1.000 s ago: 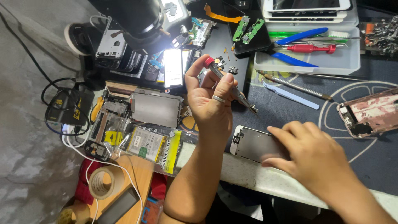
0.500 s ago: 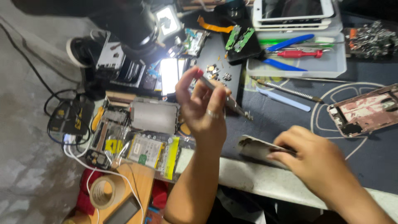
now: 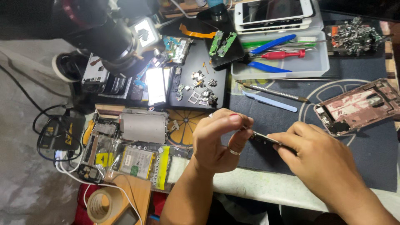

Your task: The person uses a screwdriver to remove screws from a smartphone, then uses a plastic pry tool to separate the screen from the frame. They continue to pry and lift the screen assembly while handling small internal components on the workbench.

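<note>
My left hand [image 3: 218,143] and my right hand [image 3: 323,160] meet over the dark blue work mat [image 3: 375,154] near the table's front edge. Between them is a thin dark phone [image 3: 263,138], seen edge-on and tilted. My right hand grips its right end from above. The left thumb and fingers are pinched together at its left end, with a ring on one finger. Most of the phone is hidden by the two hands. I cannot make out any tool in the left hand.
A black microscope [image 3: 104,35] stands at the back left. Small loose parts [image 3: 200,87] lie on a black pad. A white tray [image 3: 318,64] holds blue and red tools. A stripped pink phone housing [image 3: 356,108] lies right, a tape roll [image 3: 102,204] lower left.
My left hand has come down from its raised position to meet the right hand. The phone has been lifted off the mat and turned edge-on between both hands.
</note>
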